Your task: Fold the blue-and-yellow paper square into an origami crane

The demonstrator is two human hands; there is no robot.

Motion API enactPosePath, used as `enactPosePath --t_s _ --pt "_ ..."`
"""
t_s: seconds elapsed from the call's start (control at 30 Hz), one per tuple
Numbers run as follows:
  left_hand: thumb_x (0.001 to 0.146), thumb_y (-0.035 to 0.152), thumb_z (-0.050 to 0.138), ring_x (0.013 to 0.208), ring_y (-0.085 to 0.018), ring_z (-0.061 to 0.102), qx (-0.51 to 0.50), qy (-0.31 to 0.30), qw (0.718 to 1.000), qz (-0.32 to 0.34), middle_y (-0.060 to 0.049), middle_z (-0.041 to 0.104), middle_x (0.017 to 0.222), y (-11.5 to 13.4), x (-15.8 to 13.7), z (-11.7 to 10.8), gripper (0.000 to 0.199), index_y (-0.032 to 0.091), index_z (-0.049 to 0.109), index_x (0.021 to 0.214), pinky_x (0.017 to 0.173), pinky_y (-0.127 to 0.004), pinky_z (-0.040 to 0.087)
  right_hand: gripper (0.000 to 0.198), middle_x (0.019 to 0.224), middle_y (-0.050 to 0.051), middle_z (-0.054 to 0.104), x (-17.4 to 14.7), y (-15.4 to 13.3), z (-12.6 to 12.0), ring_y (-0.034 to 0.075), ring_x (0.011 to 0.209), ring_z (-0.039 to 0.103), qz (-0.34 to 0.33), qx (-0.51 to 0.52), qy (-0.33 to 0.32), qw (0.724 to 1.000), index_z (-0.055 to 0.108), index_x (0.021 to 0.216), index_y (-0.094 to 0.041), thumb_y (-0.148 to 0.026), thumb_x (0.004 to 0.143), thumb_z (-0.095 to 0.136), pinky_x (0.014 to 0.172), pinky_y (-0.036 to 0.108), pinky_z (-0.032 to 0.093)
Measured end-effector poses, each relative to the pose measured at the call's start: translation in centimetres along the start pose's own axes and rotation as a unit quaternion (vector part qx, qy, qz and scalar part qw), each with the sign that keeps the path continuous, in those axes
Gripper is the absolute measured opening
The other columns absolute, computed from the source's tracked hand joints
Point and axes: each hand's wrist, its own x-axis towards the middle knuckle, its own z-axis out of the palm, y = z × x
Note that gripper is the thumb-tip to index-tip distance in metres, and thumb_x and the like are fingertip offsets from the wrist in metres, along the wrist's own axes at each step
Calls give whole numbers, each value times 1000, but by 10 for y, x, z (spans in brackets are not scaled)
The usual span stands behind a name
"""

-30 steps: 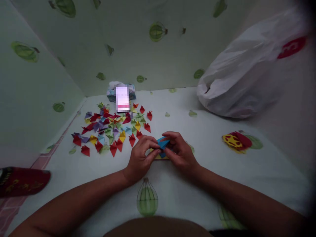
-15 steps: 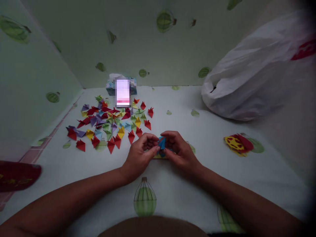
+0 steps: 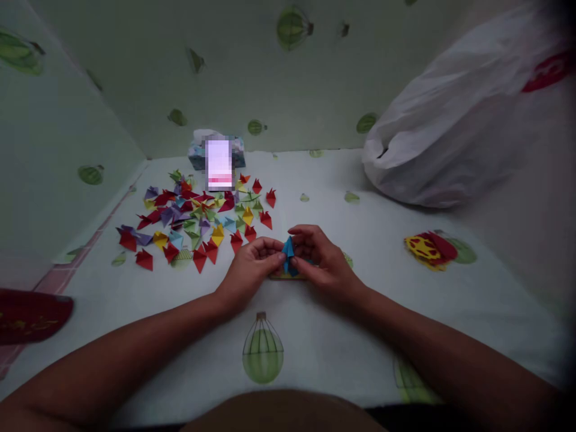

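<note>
A small piece of blue folded paper [image 3: 288, 247] stands with its point upward between my hands, just above the sheet. My left hand [image 3: 249, 267] pinches its lower left side between thumb and fingers. On the other side, my right hand [image 3: 330, 264] curls around it, thumb tip at its base and index finger arched behind the point. Under the fingers lies a flat yellowish stack [image 3: 279, 277], mostly hidden by my hands, with some blue on top.
Many folded paper cranes [image 3: 210, 251] in several colours spread to the left. Behind them a phone [image 3: 218, 163] leans on a tissue box [image 3: 239, 153]. A white plastic bag [image 3: 432, 150] stands back right; red and yellow paper cutouts [image 3: 425, 247] lie at right. A red object [image 3: 33, 316] sits far left.
The blue paper has turned more upright, its point now facing up. My right index finger has lifted slightly off it. The whole view has shifted a little.
</note>
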Motion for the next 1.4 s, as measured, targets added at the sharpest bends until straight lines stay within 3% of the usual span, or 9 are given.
enactPosePath --t_s 0.27,0.43,0.67,0.77,0.83,0.97,1.07,1.23,1.4 --pt "72 33 80 61 -8 54 29 -23 999 -11 2 62 69 1 1 0 26 14 65 81 60 -22 44 43 94 2 63 -2 -3 -1 13 78 64 -55 -113 12 992 47 126 -24 -6 87 50 71 27 54" --pt "74 35 79 56 -9 53 14 -20 1000 10 3 60 65 -3 3 -2 27 15 63 83 52 -21 43 41 100 5 64 -1 -8 -1 12 75 65 -72 -121 13 990 48 125 -22 -9 86 54 70 26 55" --pt "78 34 76 60 -10 57 31 -26 999 32 2 61 68 -2 2 -3 24 15 62 83 57 -22 49 41 98 5 68 -3 -6 -2 14 81 66 -103 -161 20 981 48 126 -23 -8 88 55 70 26 55" --pt "80 32 74 59 -11 57 92 -9 992 83 2 61 68 -1 -1 -3 21 16 61 84 56 -24 49 28 98 7 68 -2 -8 -2 16 79 65 -125 -196 36 972 54 114 -21 -10 88 56 71 29 54" --pt "82 26 71 61 -11 58 188 18 965 184 0 62 72 -1 -3 -4 12 17 62 83 58 -24 50 18 92 6 68 -1 -10 -2 16 77 64 -133 -209 45 968 57 103 -19 -9 88 55 70 29 54" --pt "87 13 64 78 -15 64 382 40 816 432 -4 68 82 -1 -4 -9 7 19 65 83 71 -27 53 22 89 4 68 -2 -11 -2 13 73 66 -106 -139 37 984 59 101 -19 -4 86 53 68 26 56" --pt "88 10 64 85 -15 67 434 27 739 514 -5 71 91 -2 -4 -14 12 21 66 93 75 -25 55 21 90 2 67 -5 -10 0 10 69 68 -72 -40 22 996 59 105 -20 -6 90 54 64 23 59" --pt "88 10 64 85 -15 69 463 0 694 551 -6 73 98 -3 -7 -22 18 22 67 100 74 -25 57 26 99 4 69 -6 -13 0 14 85 69 -152 -75 55 984 60 113 -23 -8 92 56 73 28 61" --pt "87 13 65 79 -16 69 481 1 664 573 -4 74 93 -1 -9 -26 15 24 70 97 69 -26 56 27 95 4 70 -6 -14 -1 15 83 67 -214 -116 49 969 60 112 -24 -7 92 56 73 30 58"
